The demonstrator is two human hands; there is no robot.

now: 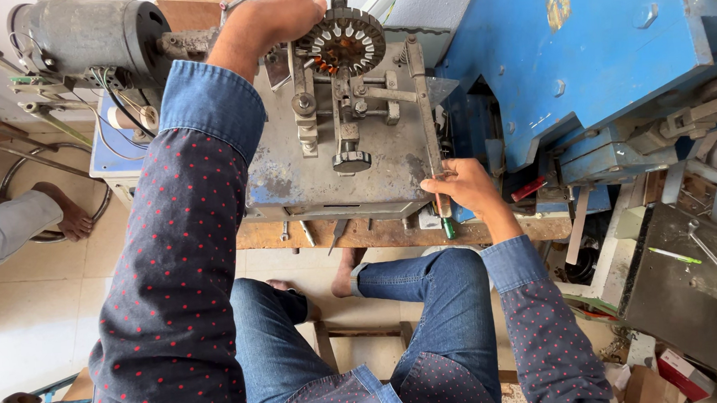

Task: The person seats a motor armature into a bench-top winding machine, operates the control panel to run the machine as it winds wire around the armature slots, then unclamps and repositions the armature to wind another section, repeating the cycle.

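I sit at a worn grey winding machine [291,181] fixed on a wooden bench. My left hand [269,24] reaches far up and rests closed on the machine's top beside a round slotted stator core [347,40] with copper wire in its slots. My right hand [467,188] grips the lower end of a long metal lever [424,114] with a green tip, at the machine's right edge. Both sleeves are dark blue with red dots.
A grey electric motor [87,35] sits at the upper left. A large blue machine housing [582,55] fills the right. A dark metal tray [687,289] with a spanner and a green pen lies at the lower right. Another person's leg and foot [20,226] are at the left.
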